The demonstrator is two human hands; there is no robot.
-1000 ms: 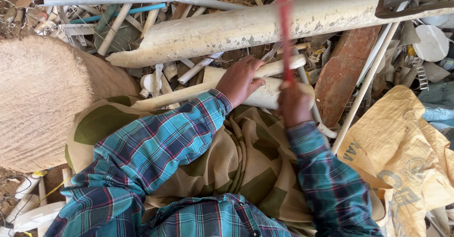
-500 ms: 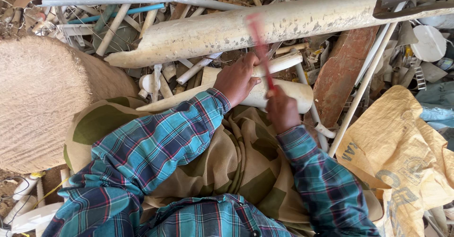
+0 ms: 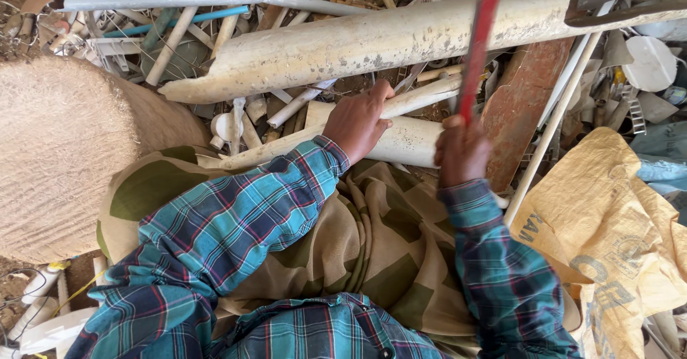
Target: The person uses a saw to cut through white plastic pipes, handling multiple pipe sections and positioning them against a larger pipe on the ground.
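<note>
My left hand [image 3: 360, 121] presses down on a short, thick, dirty white pipe piece [image 3: 408, 141] that lies across the scrap in front of my knees. My right hand [image 3: 461, 151] is closed around the lower end of a long red bar [image 3: 479, 40], which stands nearly upright above the pipe, its top end reaching the upper edge of the view. Both arms wear blue plaid sleeves. My legs, in camouflage cloth, fill the middle below.
A long whitish pipe [image 3: 401, 37] crosses the pile above my hands. A rusty brown plate [image 3: 526, 108] leans at the right beside a yellow woven sack [image 3: 615, 237]. A large tan sack [image 3: 57, 151] bulges at the left. Thin pipes and plastic scrap lie everywhere.
The red bar swung down onto the pipe half a second ago and is now raised upright again. My left hand stayed on the pipe piece.
</note>
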